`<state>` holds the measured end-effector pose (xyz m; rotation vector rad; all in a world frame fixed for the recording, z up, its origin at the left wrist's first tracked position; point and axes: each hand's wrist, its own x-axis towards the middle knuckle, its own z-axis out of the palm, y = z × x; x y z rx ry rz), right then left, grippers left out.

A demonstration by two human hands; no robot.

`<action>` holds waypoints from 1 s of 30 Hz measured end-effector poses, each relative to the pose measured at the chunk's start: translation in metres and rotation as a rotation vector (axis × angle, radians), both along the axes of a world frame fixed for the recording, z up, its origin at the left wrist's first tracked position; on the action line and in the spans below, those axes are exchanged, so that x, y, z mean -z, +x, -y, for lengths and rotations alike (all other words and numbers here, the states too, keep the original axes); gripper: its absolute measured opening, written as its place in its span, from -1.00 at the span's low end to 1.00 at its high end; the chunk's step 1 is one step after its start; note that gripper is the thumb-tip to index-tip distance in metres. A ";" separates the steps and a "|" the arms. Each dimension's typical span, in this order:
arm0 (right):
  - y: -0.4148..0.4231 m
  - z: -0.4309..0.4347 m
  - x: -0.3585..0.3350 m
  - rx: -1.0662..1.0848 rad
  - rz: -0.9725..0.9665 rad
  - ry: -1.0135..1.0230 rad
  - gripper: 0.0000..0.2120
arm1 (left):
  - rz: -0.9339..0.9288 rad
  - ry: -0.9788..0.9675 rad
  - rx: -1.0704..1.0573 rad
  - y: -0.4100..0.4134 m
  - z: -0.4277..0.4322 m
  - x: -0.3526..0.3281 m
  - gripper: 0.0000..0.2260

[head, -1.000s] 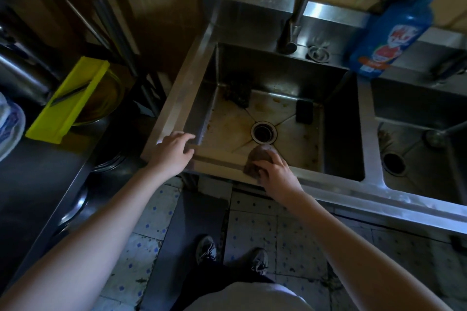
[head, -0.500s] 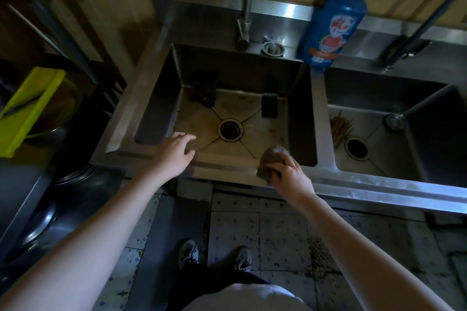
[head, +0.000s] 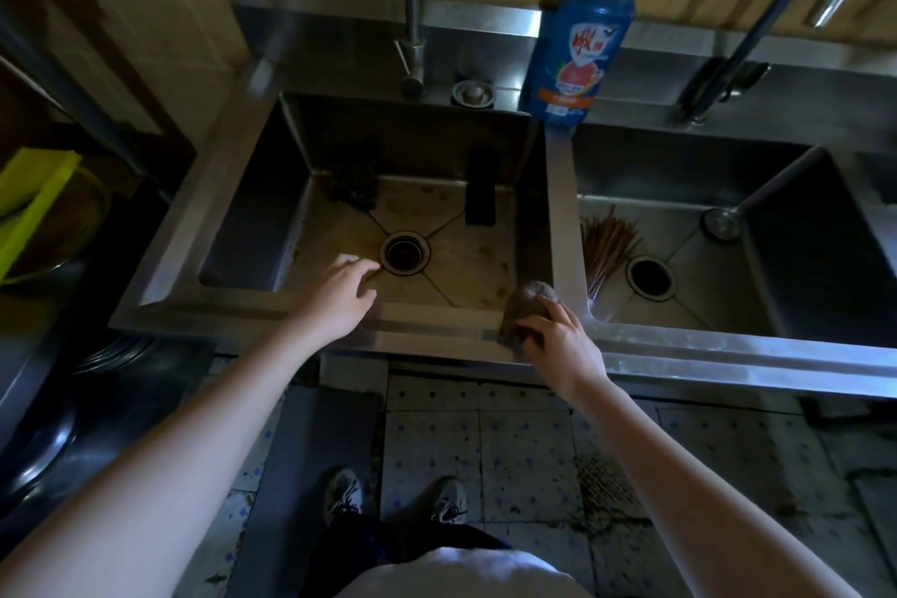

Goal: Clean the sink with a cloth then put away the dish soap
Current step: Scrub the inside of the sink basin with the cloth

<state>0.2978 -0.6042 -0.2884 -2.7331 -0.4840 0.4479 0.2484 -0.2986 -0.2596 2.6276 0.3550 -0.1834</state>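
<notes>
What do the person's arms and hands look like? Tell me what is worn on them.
Both arms are bare as far as the picture shows them, with no sleeves in view. The left hand and the right hand wear no gloves. No watch, ring or bracelet shows in the dim light.

Hidden and unclear around the sink (head: 437,321)
The view's top edge cuts off the left tap (head: 412,15) and right tap (head: 757,29); the bottle's (head: 577,49) top is a blur; the right hand (head: 558,345) covers the cloth's (head: 526,306) near side; a dark lump (head: 352,187) in the sink's far-left corner is unreadable.
</notes>
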 end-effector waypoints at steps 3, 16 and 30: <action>-0.001 -0.007 0.002 -0.027 -0.011 0.032 -0.68 | 0.010 -0.005 -0.018 0.000 0.002 -0.001 -0.63; -0.011 -0.093 0.000 -0.224 -0.075 0.090 -0.67 | -0.032 0.006 -0.081 -0.016 -0.039 0.004 -0.64; -0.016 -0.206 0.007 -0.316 -0.169 0.046 -0.63 | -0.005 0.020 -0.127 -0.010 -0.147 0.008 -0.64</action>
